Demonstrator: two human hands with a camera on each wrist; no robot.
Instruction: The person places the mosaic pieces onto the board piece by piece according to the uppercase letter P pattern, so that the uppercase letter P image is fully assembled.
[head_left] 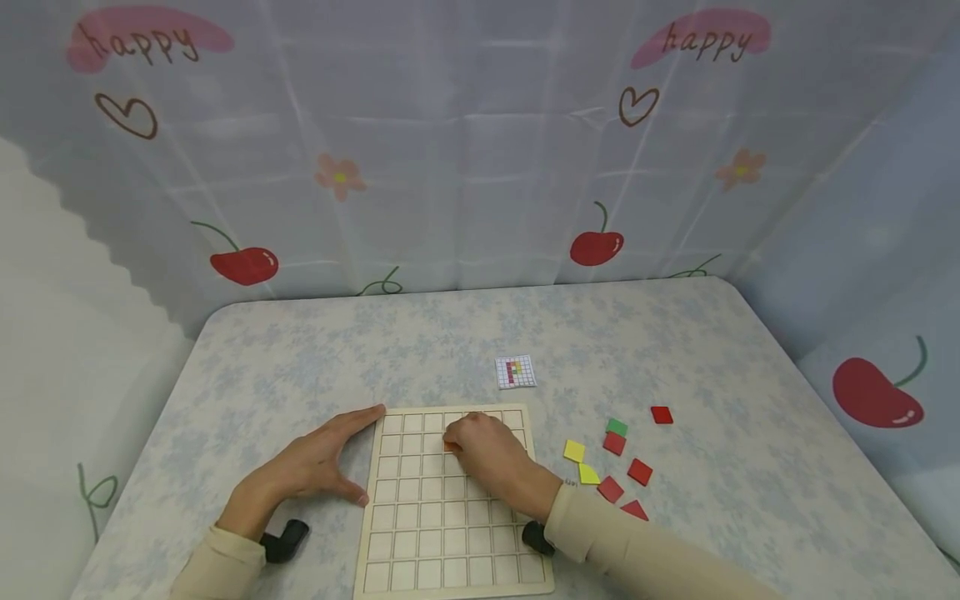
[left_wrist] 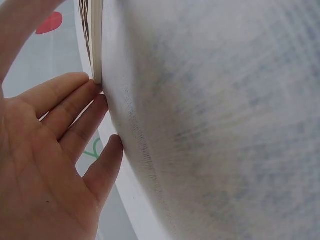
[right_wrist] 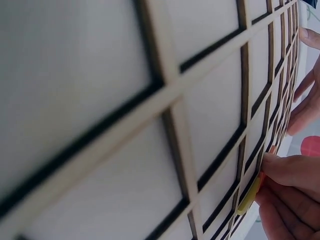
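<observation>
A pale wooden grid board [head_left: 406, 545] lies on the table in front of me. Over its upper middle cells, my right hand [head_left: 495, 458] pinches a small orange tile [head_left: 451, 447] between thumb and fingers. The right wrist view shows this orange tile [right_wrist: 261, 181] at the grid ribs, with a yellow tile [right_wrist: 247, 201] beside it and close to the fingers. My left hand [head_left: 311, 462] steadies the board's left side, fingers spread, with fingertips at the upper left corner and thumb at the edge. In the left wrist view, the left hand's fingers [left_wrist: 70, 107] meet the board's side.
Right of the board lie several loose tiles: a yellow square [head_left: 574, 451], a yellow rounded piece [head_left: 588, 474], a green tile [head_left: 617, 427] and several red ones [head_left: 640, 472]. A small card with a coloured grid pattern [head_left: 516, 372] lies beyond the board. A printed curtain [head_left: 465, 208] hangs behind the table.
</observation>
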